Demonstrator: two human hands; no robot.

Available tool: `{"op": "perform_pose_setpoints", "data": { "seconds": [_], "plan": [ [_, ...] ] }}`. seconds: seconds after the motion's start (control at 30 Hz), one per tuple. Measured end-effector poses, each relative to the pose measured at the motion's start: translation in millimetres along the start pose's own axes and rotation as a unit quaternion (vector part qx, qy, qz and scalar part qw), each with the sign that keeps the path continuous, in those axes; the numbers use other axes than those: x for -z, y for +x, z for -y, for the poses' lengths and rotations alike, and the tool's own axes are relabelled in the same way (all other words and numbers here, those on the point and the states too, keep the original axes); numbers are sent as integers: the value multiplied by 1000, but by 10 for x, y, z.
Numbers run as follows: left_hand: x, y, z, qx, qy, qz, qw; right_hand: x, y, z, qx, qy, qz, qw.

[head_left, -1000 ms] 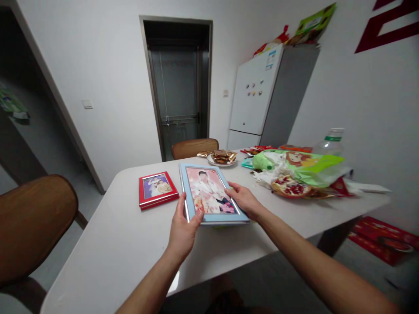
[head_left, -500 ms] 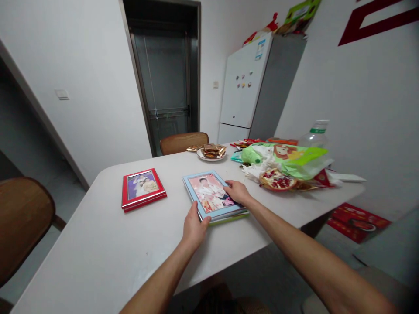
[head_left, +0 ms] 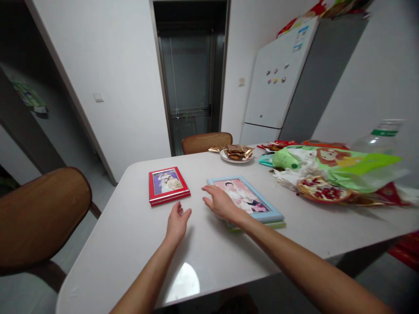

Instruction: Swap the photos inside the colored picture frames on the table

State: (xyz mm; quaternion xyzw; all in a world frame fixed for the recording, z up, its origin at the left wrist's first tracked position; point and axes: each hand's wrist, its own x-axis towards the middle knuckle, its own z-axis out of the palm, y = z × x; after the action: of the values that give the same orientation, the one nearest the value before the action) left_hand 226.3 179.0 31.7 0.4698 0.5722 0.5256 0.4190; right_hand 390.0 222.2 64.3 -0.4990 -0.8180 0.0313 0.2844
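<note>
A light-blue picture frame (head_left: pixel 244 196) lies on top of a green-edged item on the white table. My right hand (head_left: pixel 221 203) is over its left part, fingers apart and pointing left, holding nothing. Farther left, a stack of red picture frames (head_left: pixel 168 185) lies flat, its top photo showing people on a purple background. Just below its lower right corner is my left hand (head_left: pixel 177 222), empty, with the fingers apart and slightly curled.
A plate of wrapped snacks (head_left: pixel 236 155) stands near the far edge. On the right are a cut pomegranate (head_left: pixel 322 190), a green plastic bag (head_left: pixel 356 168) and a clear bottle (head_left: pixel 376 141). Wooden chairs stand at the left (head_left: pixel 46 213) and behind the table (head_left: pixel 207 141).
Both hands have let go of the light-blue frame and moved left, towards the red frames. The view has turned left, so the scene sits farther right.
</note>
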Motion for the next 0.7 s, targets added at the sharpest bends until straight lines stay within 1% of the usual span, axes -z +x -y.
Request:
{"op": "perform_pose_setpoints", "data": {
  "seconds": [0.1, 0.17, 0.27, 0.33, 0.43, 0.53, 0.63, 0.7],
  "plan": [
    [298, 92, 22, 41, -58, -65, 995, -337, 249, 482, 78, 1, 49, 996],
    [447, 98, 33, 66, -95, -92, 989, -535, 410, 689, 83, -37, 62, 994],
    [596, 63, 46, 95, -151, -114, 977, -740, 586, 834, 69, -76, 67, 992],
    [656, 43, 52, 108, -188, -121, 969, -805, 634, 867, 72, -82, 69, 992],
    [707, 42, 53, 120, -244, -123, 954, -807, 581, 913, 87, -92, 72, 989],
    [709, 38, 41, 117, -295, -120, 941, -732, 391, 995, 118, -84, 72, 987],
    [662, -33, -4, 80, -333, -127, 931, -610, 148, 1088, 128, -19, 59, 990],
    [625, -137, -68, 43, -348, -135, 927, -499, 19, 1135, 112, 66, 53, 990]
  ]
}}
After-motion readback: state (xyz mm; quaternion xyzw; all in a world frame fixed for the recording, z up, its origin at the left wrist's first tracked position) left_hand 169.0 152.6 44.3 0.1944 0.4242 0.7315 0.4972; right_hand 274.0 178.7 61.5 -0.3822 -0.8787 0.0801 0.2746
